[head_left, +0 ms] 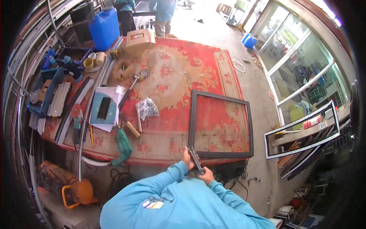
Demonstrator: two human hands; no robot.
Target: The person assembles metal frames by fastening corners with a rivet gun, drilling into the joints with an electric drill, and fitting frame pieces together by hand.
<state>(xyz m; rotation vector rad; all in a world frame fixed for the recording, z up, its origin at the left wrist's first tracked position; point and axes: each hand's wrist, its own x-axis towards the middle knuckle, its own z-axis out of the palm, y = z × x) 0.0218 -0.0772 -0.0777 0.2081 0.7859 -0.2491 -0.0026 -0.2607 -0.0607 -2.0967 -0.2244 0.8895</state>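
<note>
A narrow grey metal piece (196, 160), made of several slim bars side by side, is held at a slant before my chest. My left hand (186, 159) is closed on its upper part, and my right hand (207, 176) grips its lower end. Just beyond my hands a dark rectangular frame (193, 118) lies flat on the carpet-covered table (167, 126), near its front right corner. The metal piece overlaps the frame's near left corner in view; whether they touch, I cannot tell.
Left of my hands lie a green power drill (122, 147), a clear bag of small parts (147, 108), a hammer (131, 88) and papers with a phone (103, 108). A white-edged frame (268, 147) leans at the right. Two people (163, 13) stand beyond the table.
</note>
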